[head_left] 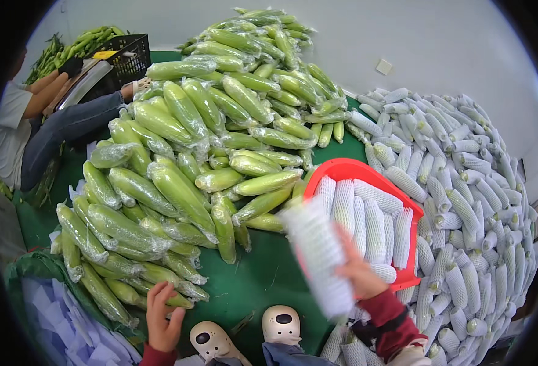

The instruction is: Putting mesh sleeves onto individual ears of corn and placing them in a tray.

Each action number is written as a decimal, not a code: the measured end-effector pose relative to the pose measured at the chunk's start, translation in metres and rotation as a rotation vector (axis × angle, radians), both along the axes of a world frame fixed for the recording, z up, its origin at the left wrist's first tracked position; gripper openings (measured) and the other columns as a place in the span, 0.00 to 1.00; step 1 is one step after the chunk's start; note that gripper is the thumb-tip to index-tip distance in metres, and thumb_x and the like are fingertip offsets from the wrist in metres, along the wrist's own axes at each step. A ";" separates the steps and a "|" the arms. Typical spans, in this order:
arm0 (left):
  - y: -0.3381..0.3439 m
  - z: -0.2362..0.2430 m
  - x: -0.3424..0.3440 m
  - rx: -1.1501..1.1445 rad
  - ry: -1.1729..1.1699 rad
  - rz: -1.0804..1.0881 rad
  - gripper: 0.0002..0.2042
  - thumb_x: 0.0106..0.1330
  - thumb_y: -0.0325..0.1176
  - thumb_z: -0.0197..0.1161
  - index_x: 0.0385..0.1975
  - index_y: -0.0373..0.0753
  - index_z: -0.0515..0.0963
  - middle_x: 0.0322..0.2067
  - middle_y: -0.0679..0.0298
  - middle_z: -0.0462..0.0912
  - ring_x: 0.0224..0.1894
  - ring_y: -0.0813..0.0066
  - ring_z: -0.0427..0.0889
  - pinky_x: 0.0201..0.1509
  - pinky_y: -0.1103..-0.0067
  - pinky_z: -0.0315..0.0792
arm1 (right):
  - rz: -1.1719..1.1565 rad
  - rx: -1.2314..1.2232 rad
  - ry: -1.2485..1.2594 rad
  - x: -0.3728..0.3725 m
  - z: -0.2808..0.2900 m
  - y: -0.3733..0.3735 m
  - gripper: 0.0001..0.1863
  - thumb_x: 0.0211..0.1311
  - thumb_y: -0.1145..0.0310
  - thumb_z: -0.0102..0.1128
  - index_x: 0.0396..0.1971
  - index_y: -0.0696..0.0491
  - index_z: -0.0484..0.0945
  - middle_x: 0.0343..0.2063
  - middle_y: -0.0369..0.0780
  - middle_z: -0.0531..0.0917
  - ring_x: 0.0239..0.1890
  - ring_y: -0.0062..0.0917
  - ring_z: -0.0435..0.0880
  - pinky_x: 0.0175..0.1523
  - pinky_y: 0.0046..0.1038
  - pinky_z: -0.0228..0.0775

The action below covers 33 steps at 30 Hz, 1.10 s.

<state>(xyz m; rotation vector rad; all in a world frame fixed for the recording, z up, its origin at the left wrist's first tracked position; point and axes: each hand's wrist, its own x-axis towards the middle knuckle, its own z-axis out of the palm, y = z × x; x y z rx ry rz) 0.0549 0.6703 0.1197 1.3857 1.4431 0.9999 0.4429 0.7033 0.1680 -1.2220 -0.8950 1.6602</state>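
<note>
My right hand [361, 271] grips a long white foam net sleeve [319, 259], smeared by motion, over the left edge of a red plastic basket [342, 163]. Whether an ear of corn is inside the sleeve I cannot tell. Several ears in white foam nets [375, 232] lie in that basket. At the lower left, my left hand [162, 318] is open, its fingers slightly bent and apart. It is beside the near end of a heap of husked-green corn ears in clear film [180, 189], close to one wrapped ear [180, 300].
A large pile of foam-netted ears [458, 213] covers the right side. At lower left stands a green sack [21, 268] with pale blue sheets [67, 323]. Another person [43, 122] sits at far left beside a black crate [131, 58]. My cream clogs [281, 323] rest on the green floor [244, 283].
</note>
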 end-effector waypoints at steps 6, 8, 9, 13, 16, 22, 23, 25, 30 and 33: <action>-0.058 -0.026 -0.068 -0.056 0.161 -0.003 0.13 0.59 0.25 0.57 0.44 0.35 0.75 0.40 0.55 0.75 0.39 0.65 0.79 0.40 0.75 0.75 | 0.240 0.336 -1.713 0.113 -0.064 0.037 0.41 0.50 0.66 0.63 0.64 0.55 0.55 0.63 0.58 0.56 0.67 0.52 0.49 0.68 0.44 0.46; -0.065 -0.019 -0.069 -0.072 0.434 -0.167 0.09 0.58 0.28 0.60 0.38 0.38 0.78 0.34 0.59 0.77 0.38 0.64 0.79 0.38 0.73 0.74 | 0.233 0.160 -1.776 0.129 -0.073 0.031 0.40 0.48 0.69 0.62 0.63 0.57 0.56 0.64 0.58 0.54 0.67 0.51 0.50 0.67 0.44 0.50; -0.071 -0.012 -0.077 -0.061 0.601 -0.247 0.07 0.57 0.29 0.61 0.35 0.41 0.79 0.31 0.62 0.78 0.38 0.64 0.78 0.37 0.72 0.73 | 0.126 0.069 -1.641 0.126 -0.067 0.030 0.39 0.47 0.73 0.61 0.62 0.59 0.58 0.64 0.56 0.54 0.66 0.51 0.53 0.66 0.44 0.52; -0.091 0.005 -0.145 0.211 1.230 0.103 0.18 0.48 0.30 0.63 0.42 0.45 0.77 0.42 0.59 0.75 0.47 0.59 0.74 0.47 0.68 0.69 | 0.222 0.581 -1.617 0.042 -0.046 0.028 0.28 0.49 0.77 0.57 0.55 0.56 0.68 0.62 0.52 0.61 0.61 0.48 0.63 0.63 0.42 0.56; -0.082 0.028 -0.181 0.235 1.743 0.496 0.25 0.48 0.29 0.63 0.51 0.43 0.72 0.50 0.55 0.70 0.50 0.53 0.71 0.50 0.64 0.67 | 0.420 0.774 -1.355 -0.059 -0.025 0.010 0.22 0.49 0.76 0.58 0.48 0.56 0.72 0.54 0.49 0.70 0.56 0.44 0.69 0.59 0.41 0.61; -0.087 0.031 -0.218 0.185 1.089 0.863 0.24 0.49 0.24 0.65 0.50 0.38 0.72 0.45 0.53 0.76 0.45 0.59 0.77 0.45 0.70 0.71 | 0.735 1.101 -0.905 -0.137 -0.036 0.002 0.15 0.46 0.69 0.66 0.38 0.50 0.80 0.37 0.35 0.81 0.38 0.28 0.80 0.43 0.31 0.72; -0.091 0.045 -0.197 0.299 1.006 0.841 0.21 0.50 0.24 0.65 0.48 0.38 0.73 0.41 0.54 0.78 0.42 0.60 0.79 0.43 0.72 0.72 | 0.764 1.092 -0.790 -0.148 -0.038 0.003 0.15 0.47 0.68 0.66 0.39 0.50 0.80 0.36 0.36 0.82 0.37 0.28 0.80 0.42 0.31 0.72; -0.094 0.074 -0.149 0.416 0.801 0.643 0.15 0.52 0.24 0.65 0.42 0.37 0.76 0.34 0.55 0.81 0.37 0.62 0.81 0.39 0.75 0.74 | 0.767 0.987 -0.510 -0.180 -0.025 0.010 0.21 0.49 0.65 0.66 0.46 0.51 0.77 0.44 0.39 0.79 0.44 0.33 0.78 0.47 0.32 0.70; -0.030 0.068 -0.035 -0.082 0.120 -0.076 0.11 0.55 0.31 0.68 0.37 0.38 0.77 0.31 0.62 0.82 0.32 0.74 0.81 0.36 0.82 0.73 | 1.107 0.370 -0.223 -0.236 -0.006 0.021 0.39 0.53 0.62 0.64 0.64 0.53 0.58 0.53 0.45 0.71 0.49 0.35 0.73 0.53 0.29 0.65; -0.015 0.023 -0.030 0.027 0.160 0.091 0.15 0.56 0.29 0.67 0.43 0.36 0.76 0.38 0.58 0.80 0.36 0.71 0.80 0.39 0.79 0.74 | 0.784 0.129 -0.080 -0.237 -0.063 0.006 0.34 0.57 0.68 0.59 0.63 0.53 0.57 0.54 0.43 0.71 0.46 0.28 0.75 0.48 0.25 0.67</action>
